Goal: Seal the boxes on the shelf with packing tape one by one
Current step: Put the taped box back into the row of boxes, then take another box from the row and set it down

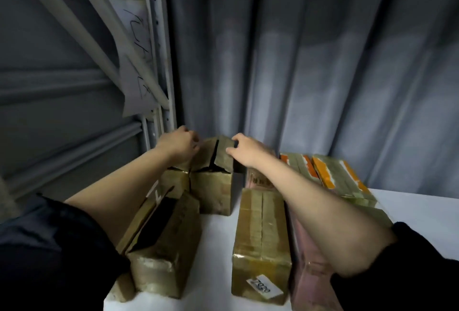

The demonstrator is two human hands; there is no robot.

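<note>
A brown cardboard box [213, 174] is stood upright at the shelf's back. Its top flaps are unsealed, parted by a dark gap.

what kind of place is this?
Likely a stockroom or packing area: cardboard boxes crowd a white shelf, a metal rack upright carries a handwritten paper sign, and corrugated metal wall stands behind.

Both bare forearms reach forward, left hand [179, 144] and right hand [246, 148] with fingers curled, close together
</note>
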